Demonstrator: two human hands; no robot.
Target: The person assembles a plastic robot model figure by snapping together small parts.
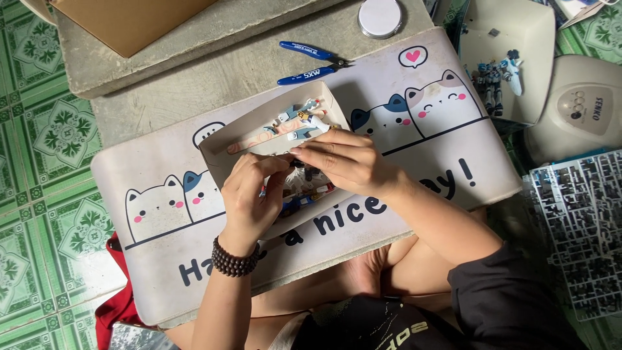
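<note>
**Small model parts worked over a shallow box**

At the centre of the frame, both hands are brought together above a shallow cardboard box (223, 144) that rests on a pale desk mat (142, 168) printed with cartoon cats. The left hand (249, 198), with a dark bead bracelet (234, 261) at its wrist, is curled, its fingertips pinched on a small dark piece (299, 166). The right hand (346, 159) is also partly closed, its fingertips meeting the same piece from the other side. What the piece is cannot be told. Loose model parts (301, 120) in white, blue and grey lie inside the box, just above and below the hands. Blue-handled nippers (311, 63) lie on the table in the upper centre. An assembled robot figure (495, 78) rests in a white tray (538, 39) at upper right, and a grey parts sprue (576, 220) lies at the right edge.
</note>
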